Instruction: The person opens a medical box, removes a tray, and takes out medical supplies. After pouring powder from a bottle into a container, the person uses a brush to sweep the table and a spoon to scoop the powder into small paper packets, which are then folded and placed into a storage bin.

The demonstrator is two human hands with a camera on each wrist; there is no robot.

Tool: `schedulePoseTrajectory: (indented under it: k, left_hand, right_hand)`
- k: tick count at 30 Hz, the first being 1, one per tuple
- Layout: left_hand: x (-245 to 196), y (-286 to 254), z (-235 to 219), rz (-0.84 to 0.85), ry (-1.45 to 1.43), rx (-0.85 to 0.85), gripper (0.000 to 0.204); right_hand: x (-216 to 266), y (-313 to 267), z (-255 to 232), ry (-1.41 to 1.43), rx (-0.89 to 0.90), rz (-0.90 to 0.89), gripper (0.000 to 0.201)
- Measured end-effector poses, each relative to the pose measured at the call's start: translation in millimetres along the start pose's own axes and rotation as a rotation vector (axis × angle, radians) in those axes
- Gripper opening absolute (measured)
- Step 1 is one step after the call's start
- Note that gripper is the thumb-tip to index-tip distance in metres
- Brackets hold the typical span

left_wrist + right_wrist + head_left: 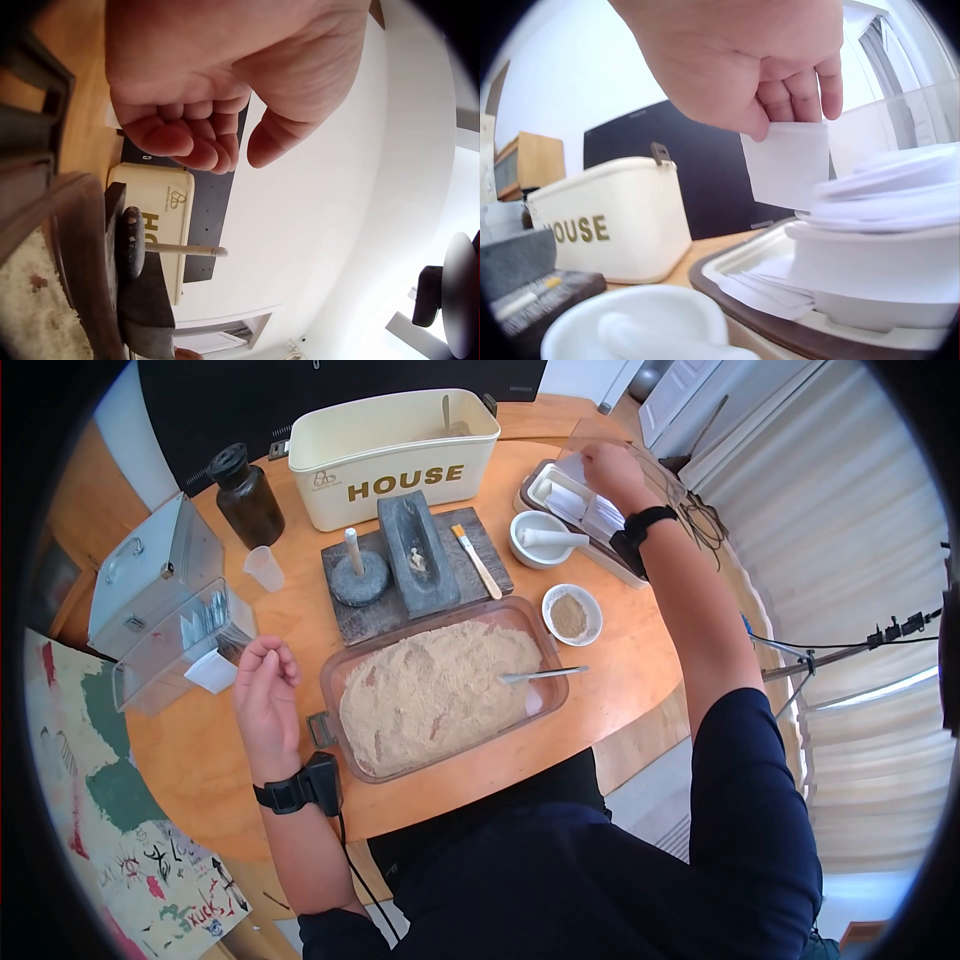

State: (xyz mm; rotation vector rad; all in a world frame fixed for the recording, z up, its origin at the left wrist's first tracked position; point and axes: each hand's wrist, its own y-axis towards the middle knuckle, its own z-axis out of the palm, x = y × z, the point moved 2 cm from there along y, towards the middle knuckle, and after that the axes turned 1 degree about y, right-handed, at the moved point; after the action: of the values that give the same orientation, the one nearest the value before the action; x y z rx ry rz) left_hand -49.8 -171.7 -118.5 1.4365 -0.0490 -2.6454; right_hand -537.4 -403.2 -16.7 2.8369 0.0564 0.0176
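Paper square (787,165) is pinched in the right hand (612,472), upper right; left hand (266,690) idles loosely curled, empty. Powder tray (330,678) seemingly awaits scooping.

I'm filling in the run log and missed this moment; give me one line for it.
right hand: pinches paper slip over tray | left hand: curled, holds nothing, beside powder dish | spoon: in powder

Round wooden table (640,660). Centre: powder tray (440,695), slate board (400,585), small dish (572,614). Far edge: cream tin (395,455), brown bottle (245,495). Left edge: metal case (150,570).
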Motion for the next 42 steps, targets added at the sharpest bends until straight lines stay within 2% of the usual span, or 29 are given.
schedulePoseTrajectory:
  k: [1,3,4,6,7,8,9,10,12,13,14,15,16,17,18,19,21,22,24,28,29,31,32,34,35,37,39,40,42]
  left_hand:
    - [0,-1,0,0.005,0.003,-0.005,0.017]
    - [-2,-1,1,0.02,0.015,0.007,0.018]
    - [-5,-2,2,0.032,0.031,0.015,0.019]
    - [-12,-10,10,0.03,0.077,0.047,0.02]
    - [-15,-14,17,0.015,0.115,0.071,0.021]
    - [-22,-20,34,0.011,0.13,0.075,0.021]
    - [-33,-30,59,-0.039,0.288,0.142,0.023]
    - [-35,-40,80,-0.093,0.445,0.209,0.025]
    - [-21,-55,110,-0.097,0.496,0.229,0.027]
    - [-16,-58,121,-0.091,0.537,0.245,0.029]
    - [-9,-58,124,-0.085,0.545,0.254,0.029]
    - [2,-61,123,-0.158,0.542,0.252,0.029]
    - [12,-63,123,-0.233,0.542,0.248,0.029]
    - [19,-63,125,-0.237,0.558,0.243,0.029]
    - [23,-64,125,-0.188,0.615,0.199,0.027]
    - [22,-71,120,-0.146,0.681,0.142,0.026]
    - [21,-74,119,-0.164,0.708,0.091,0.024]
    - [21,-75,120,-0.179,0.698,0.086,0.023]
    - [22,-81,122,-0.182,0.696,0.094,0.024]
    - [28,-83,116,-0.149,0.716,0.066,0.025]
    - [32,-82,111,-0.147,0.725,0.063,0.025]
    - [31,-81,110,-0.115,0.859,0.046,0.04]
    - [29,-84,112,-0.112,0.867,0.044,0.04]
    - [6,-94,155,0.624,1.598,0.258,0.062]
    - [9,-96,159,0.625,1.606,0.255,0.062]
    - [16,-100,162,0.519,1.613,0.33,0.077]
    - [18,-98,162,0.503,1.623,0.322,0.077]
    - [18,-96,162,0.479,1.621,0.328,0.077]
    - [20,-95,163,0.481,1.601,0.335,0.077]
  right_hand:
    - [2,-5,-6,0.0,-0.004,0.0,0.023]
    - [4,-21,-25,0.261,-0.195,0.061,0.026]
    - [7,-34,-29,0.266,-0.201,0.062,0.026]
    - [17,-69,-30,1.036,-0.042,0.143,0.025]
    - [37,-96,-40,1.185,0.054,0.211,0.022]
    - [57,-124,-48,1.328,0.155,0.217,0.02]
    - [73,-149,-46,1.398,0.233,0.159,0.02]
    - [93,-177,-48,1.432,0.301,0.205,0.021]
    - [128,-219,-39,1.369,0.463,0.142,0.02]
    - [145,-236,-34,1.465,0.458,0.096,0.019]
    - [158,-247,-29,1.423,0.42,-0.022,0.019]
    - [167,-252,-30,1.434,0.412,-0.021,0.019]
    - [175,-257,-31,1.515,0.487,0.016,0.019]
    - [180,-262,-30,1.598,0.571,0.051,0.019]
    - [180,-264,-26,1.455,0.502,0.02,0.02]
    - [189,-268,-19,1.637,0.422,0.119,0.025]
    - [186,-276,-37,1.198,0.282,-0.053,0.033]
    - [188,-278,-35,1.214,0.29,-0.062,0.033]
    - [185,-282,-36,0.954,0.092,-0.142,0.032]
    - [180,-282,-23,0.988,0.162,-0.067,0.024]
    - [177,-283,-19,1.089,0.224,-0.014,0.021]
    - [176,-286,-14,1.199,0.289,0.036,0.018]
    - [176,-286,-12,1.244,0.324,0.052,0.018]
    - [176,-287,-11,1.294,0.356,0.064,0.018]
    - [179,-288,-11,1.325,0.335,0.064,0.018]
    - [181,-292,-12,1.361,0.321,0.05,0.017]
    - [180,-292,-11,1.556,0.446,0.18,0.017]
    - [179,-291,-12,1.561,0.442,0.172,0.017]
    - [174,-291,-11,1.652,0.495,0.277,0.016]
